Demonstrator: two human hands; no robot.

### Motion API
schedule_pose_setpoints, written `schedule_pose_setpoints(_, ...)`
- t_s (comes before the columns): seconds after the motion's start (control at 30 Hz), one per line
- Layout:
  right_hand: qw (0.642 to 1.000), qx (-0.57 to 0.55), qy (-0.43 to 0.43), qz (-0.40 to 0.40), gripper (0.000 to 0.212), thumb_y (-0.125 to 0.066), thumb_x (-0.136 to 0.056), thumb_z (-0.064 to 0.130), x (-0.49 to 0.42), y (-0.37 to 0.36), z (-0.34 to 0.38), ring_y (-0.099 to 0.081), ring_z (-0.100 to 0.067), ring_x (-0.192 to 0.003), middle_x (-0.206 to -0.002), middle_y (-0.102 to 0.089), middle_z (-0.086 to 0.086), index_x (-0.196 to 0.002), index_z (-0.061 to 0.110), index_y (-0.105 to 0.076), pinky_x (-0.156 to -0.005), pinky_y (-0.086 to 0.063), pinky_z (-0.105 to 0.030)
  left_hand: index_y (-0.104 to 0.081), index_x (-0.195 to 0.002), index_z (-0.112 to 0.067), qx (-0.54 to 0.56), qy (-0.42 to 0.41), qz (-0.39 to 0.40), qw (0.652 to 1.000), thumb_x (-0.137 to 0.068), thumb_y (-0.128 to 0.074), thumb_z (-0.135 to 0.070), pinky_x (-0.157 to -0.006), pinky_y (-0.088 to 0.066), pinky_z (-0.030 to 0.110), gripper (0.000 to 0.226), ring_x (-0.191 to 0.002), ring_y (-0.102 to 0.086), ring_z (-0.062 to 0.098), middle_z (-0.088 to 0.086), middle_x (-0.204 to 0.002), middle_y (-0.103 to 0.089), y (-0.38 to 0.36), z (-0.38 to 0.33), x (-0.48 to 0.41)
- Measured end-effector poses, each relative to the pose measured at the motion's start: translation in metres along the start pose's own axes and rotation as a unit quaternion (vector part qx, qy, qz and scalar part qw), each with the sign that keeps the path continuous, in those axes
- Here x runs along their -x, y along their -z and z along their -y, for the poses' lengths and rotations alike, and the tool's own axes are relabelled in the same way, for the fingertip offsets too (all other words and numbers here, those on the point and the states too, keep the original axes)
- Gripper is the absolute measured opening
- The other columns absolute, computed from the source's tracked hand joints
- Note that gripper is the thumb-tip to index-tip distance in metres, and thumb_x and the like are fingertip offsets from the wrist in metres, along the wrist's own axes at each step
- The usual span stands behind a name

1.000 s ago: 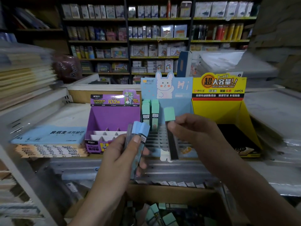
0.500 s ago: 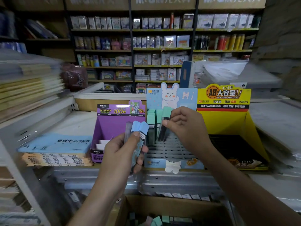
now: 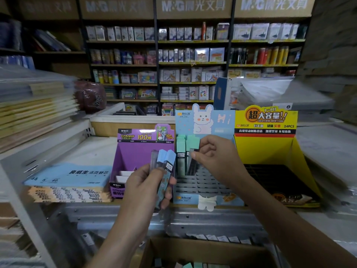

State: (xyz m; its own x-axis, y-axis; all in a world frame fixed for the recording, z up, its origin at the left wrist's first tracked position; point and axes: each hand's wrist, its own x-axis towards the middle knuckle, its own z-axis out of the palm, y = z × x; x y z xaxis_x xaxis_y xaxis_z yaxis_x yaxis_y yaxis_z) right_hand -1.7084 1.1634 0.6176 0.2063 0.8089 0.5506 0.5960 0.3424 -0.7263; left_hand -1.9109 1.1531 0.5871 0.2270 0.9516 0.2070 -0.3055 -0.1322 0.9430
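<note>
- In a stationery shop, a person stocks a blue display box (image 3: 224, 130) that stands on a shelf between a purple box (image 3: 139, 153) on the left and a yellow box (image 3: 266, 149) on the right
- The right hand (image 3: 218, 161) reaches forward over the blue box's grid of slots with the wrist bent down. Thumb and forefinger are clamped on a green-capped lead tube (image 3: 194, 144), and the other fingers are curled in
- The tube is held upright, cap on top, evidently so its dark lower end can drop straight into a slot at the far left of the grid. It stands just beside the green-capped tubes (image 3: 181, 149) already in place there; whether it touches them cannot be told
- The left hand (image 3: 143, 190) hangs nearer and to the left, in front of the purple box. Its fingers are wrapped round a small bundle of blue-capped tubes (image 3: 167, 157), caps up, seemingly held close as the next supply
- An open cardboard carton (image 3: 202, 250) lies below, nearest the person, with more tubes showing inside. Most slots look unfilled, so the job appears to be at an early stage
</note>
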Motion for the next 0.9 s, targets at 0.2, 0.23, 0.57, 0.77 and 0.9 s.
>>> schedule_pose_setpoints(0.2, 0.999, -0.019, 0.027, -0.023, 0.014, -0.076, -0.088, 0.017, -0.005, 0.007, 0.0, -0.063, -0.024, -0.067, -0.075, -0.067, -0.013, -0.087, 0.006, -0.067, -0.065, -0.056, -0.035, -0.063, -0.089, -0.01, 0.004, 0.005, -0.008, 1.0, -0.104, -0.053, -0.016, -0.04, -0.038, 0.027, 0.019, -0.05, -0.052, 0.018, 0.017, -0.079, -0.071, 0.001, 0.002, -0.001)
schedule_pose_setpoints(0.23, 0.998, -0.038, 0.03, -0.029, 0.016, -0.075, -0.088, 0.015, -0.007, 0.009, 0.0, -0.063, -0.034, -0.07, -0.077, -0.066, -0.021, -0.088, 0.003, -0.065, -0.065, -0.057, -0.042, -0.063, -0.088, -0.01, 0.006, 0.005, -0.01, 1.0, -0.104, -0.053, -0.015, -0.039, -0.038, 0.027, 0.019, -0.05, -0.052, 0.018, 0.016, -0.078, -0.071, 0.0, 0.002, -0.001)
schedule_pose_setpoints(0.57, 0.997, -0.069, 0.027, -0.039, 0.029, -0.071, -0.089, 0.008, -0.008, 0.006, -0.004, -0.036, -0.005, -0.045, -0.05, -0.043, 0.012, -0.092, 0.02, -0.046, -0.048, -0.035, -0.015, -0.06, -0.096, -0.005, -0.028, -0.001, -0.006, 1.0, -0.104, -0.052, -0.017, -0.041, -0.039, 0.027, 0.017, -0.051, -0.053, 0.017, 0.011, -0.077, -0.07, -0.005, 0.001, 0.001)
schedule_pose_setpoints(0.77, 0.996, -0.083, -0.032, -0.018, 0.043, -0.085, -0.078, 0.013, -0.007, 0.009, 0.001, -0.061, -0.018, -0.049, -0.078, -0.062, -0.009, -0.095, 0.023, -0.047, -0.045, -0.049, -0.03, -0.061, -0.093, -0.006, -0.041, -0.013, -0.006, 0.999, -0.104, -0.052, -0.018, -0.041, -0.041, 0.026, 0.019, -0.052, -0.054, 0.017, 0.01, -0.077, -0.071, -0.002, -0.001, 0.002)
schedule_pose_setpoints(0.9, 0.981, -0.172, -0.089, 0.028, 0.034, -0.081, -0.079, -0.001, -0.005, 0.016, 0.005, -0.075, -0.032, -0.066, -0.078, -0.072, -0.015, -0.103, 0.002, -0.057, -0.056, -0.061, -0.037, -0.059, -0.09, -0.006, -0.037, -0.017, -0.007, 0.999, -0.104, -0.052, -0.017, -0.041, -0.04, 0.026, 0.02, -0.051, -0.053, 0.017, 0.009, -0.076, -0.07, -0.003, -0.001, 0.002)
